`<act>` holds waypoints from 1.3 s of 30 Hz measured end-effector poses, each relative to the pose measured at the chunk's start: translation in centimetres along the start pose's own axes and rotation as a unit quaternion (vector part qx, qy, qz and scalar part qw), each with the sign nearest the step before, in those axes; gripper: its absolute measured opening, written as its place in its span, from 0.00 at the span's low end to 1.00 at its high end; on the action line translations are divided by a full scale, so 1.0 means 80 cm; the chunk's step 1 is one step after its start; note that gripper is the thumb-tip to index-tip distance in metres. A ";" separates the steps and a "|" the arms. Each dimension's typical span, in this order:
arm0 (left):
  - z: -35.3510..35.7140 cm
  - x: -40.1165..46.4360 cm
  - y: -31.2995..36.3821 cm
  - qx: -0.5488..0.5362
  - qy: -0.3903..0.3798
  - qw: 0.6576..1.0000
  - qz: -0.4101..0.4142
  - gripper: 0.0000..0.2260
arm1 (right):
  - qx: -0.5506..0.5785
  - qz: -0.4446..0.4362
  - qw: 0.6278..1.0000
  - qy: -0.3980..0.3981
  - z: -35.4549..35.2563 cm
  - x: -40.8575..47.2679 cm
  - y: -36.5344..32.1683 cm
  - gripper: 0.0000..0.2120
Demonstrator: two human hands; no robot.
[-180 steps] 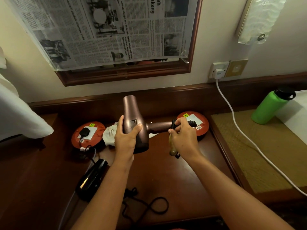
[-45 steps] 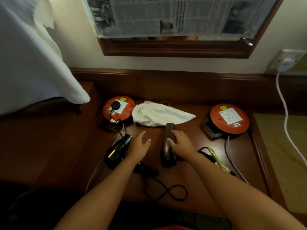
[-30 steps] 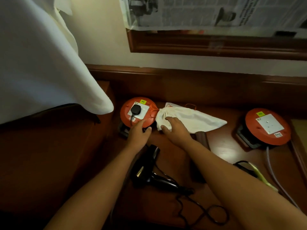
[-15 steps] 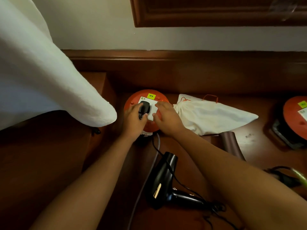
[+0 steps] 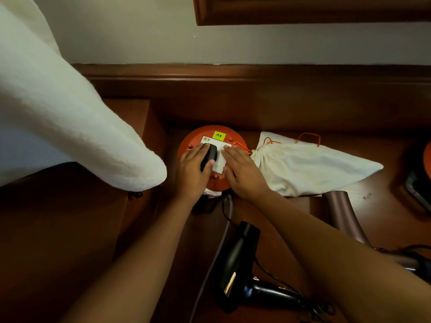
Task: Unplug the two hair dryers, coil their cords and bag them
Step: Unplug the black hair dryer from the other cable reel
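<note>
My left hand (image 5: 192,172) pinches the black plug (image 5: 209,156) seated in the orange reel socket (image 5: 211,159); my right hand (image 5: 240,172) presses flat at its 3 o'clock. The black dryer (image 5: 235,264) lies on the tabletop (image 5: 291,229) at 6 o'clock, and the bag (image 5: 310,169) at 3.

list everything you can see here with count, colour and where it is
cord reel: 1 whole, orange, back centre of desk; edge of a second at far right
plug: 1, black, in the reel's white socket
cloth bag: 1, white with orange drawstring, right of reel
black hair dryer: 1, front centre
mauve hair dryer: 1, right, partly behind the forearm
white fabric: 1, hanging at left
desk: 1, dark wood
left hand: grips the plug
right hand: rests flat on the reel
</note>
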State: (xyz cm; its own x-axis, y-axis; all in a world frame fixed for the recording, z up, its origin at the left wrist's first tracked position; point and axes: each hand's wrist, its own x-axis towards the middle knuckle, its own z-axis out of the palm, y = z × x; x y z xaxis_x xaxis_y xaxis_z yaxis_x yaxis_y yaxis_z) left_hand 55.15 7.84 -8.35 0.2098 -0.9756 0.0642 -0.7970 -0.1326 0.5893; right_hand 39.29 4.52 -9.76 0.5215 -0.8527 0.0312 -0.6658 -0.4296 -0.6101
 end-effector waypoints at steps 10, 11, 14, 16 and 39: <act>0.002 -0.003 -0.003 -0.005 0.006 1.000 0.006 0.19 | -0.033 -0.001 0.999 0.003 0.009 0.001 0.002 0.25; 0.003 -0.003 -0.003 -0.006 0.006 1.000 0.004 0.19 | -0.037 0.000 0.999 0.004 0.010 0.001 0.001 0.25; 0.003 -0.003 -0.003 -0.009 0.005 1.000 -0.003 0.19 | -0.043 0.006 0.999 0.005 0.012 0.002 0.001 0.24; 0.004 -0.003 -0.003 -0.008 0.008 1.000 0.000 0.19 | -0.049 0.005 0.999 0.003 0.013 0.002 0.002 0.26; 0.004 -0.004 -0.004 -0.014 0.012 1.000 -0.001 0.19 | -0.057 0.039 0.998 -0.001 0.012 0.008 -0.001 0.26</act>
State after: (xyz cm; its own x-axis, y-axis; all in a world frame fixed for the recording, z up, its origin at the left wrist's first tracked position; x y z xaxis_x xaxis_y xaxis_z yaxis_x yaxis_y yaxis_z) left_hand 55.17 8.10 -8.77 0.2253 -0.9708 0.0821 -0.7802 -0.1293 0.6120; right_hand 40.17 4.28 -10.49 0.4668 -0.8843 -0.0146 -0.7602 -0.3928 -0.5174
